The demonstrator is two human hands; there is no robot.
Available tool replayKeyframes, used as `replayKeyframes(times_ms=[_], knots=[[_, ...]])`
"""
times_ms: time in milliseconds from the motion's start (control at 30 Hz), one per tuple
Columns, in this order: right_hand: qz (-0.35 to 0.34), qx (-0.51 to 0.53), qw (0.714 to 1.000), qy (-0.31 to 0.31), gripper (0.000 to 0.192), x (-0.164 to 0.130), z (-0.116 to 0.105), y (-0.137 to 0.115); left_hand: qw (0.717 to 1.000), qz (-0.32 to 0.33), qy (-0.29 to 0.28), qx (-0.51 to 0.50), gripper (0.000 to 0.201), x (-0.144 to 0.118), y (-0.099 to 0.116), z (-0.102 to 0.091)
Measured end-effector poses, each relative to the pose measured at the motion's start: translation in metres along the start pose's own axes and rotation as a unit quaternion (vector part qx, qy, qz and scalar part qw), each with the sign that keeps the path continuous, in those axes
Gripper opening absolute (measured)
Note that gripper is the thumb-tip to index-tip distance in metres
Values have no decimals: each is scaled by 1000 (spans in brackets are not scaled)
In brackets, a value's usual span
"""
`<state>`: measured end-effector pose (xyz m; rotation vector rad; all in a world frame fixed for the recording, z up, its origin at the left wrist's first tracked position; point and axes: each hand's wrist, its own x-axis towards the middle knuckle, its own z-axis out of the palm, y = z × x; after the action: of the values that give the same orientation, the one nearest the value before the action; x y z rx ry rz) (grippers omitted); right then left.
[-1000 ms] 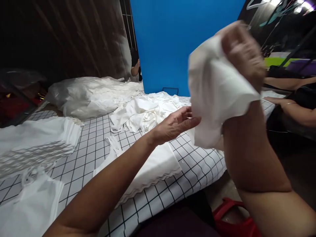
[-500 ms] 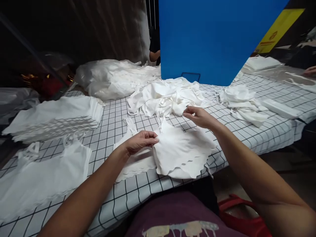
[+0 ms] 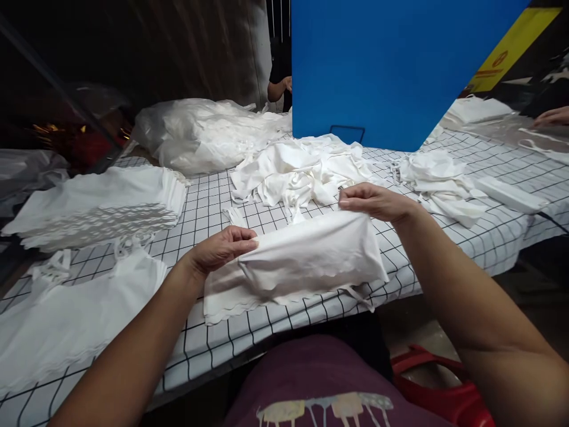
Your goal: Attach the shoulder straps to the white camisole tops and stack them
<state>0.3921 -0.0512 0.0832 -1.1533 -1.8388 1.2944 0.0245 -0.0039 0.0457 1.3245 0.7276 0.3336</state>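
The left hand (image 3: 220, 249) and right hand (image 3: 376, 201) each pinch an upper corner of a folded white scalloped-edge cloth (image 3: 311, 258) (fingers closed), held just in front of the rumpled white fabric heap (image 3: 302, 169).

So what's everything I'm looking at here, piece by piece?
white garment: one, white with a scalloped hem, held up over the near table edge between both hands
flat garment: one, white, on the table under the held one
neat stack: one, white, far left
spread garment: one, white, near left
loose heap: one, white, table centre
smaller heap: one, white, right
plastic bag of cloth: one, clear and white, back left
tablecloth: one, white with black grid
blue box: one, behind the heap
red stool: one, lower right
other people's hands: far right, and another at back centre
left hand: pinching the garment's left end
right hand: pinching its right end
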Motion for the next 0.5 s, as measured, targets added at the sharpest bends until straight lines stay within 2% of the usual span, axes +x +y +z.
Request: replayKeyframes(times_ms=[100,200,267,333,367,500], knots=[[-10,-21,995,97,36,-21,-14,-7,1000,10,6,-4,29,-10,-3,-5],[-40,-8,976,215,30,-35,-20,-19,999,32,20,14,32,-15,4,-6],[-57,10,965,257,31,-37,-24,-21,998,48,36,25,33,-15,10,-7],[-48,23,967,250,33,-36,-28,-16,996,64,55,39,33,-13,15,-10],[-29,31,973,226,33,-35,-30,-11,994,69,62,52,32,-11,15,-12],[92,49,991,82,30,-36,-33,17,989,44,53,132,30,-4,8,-18]])
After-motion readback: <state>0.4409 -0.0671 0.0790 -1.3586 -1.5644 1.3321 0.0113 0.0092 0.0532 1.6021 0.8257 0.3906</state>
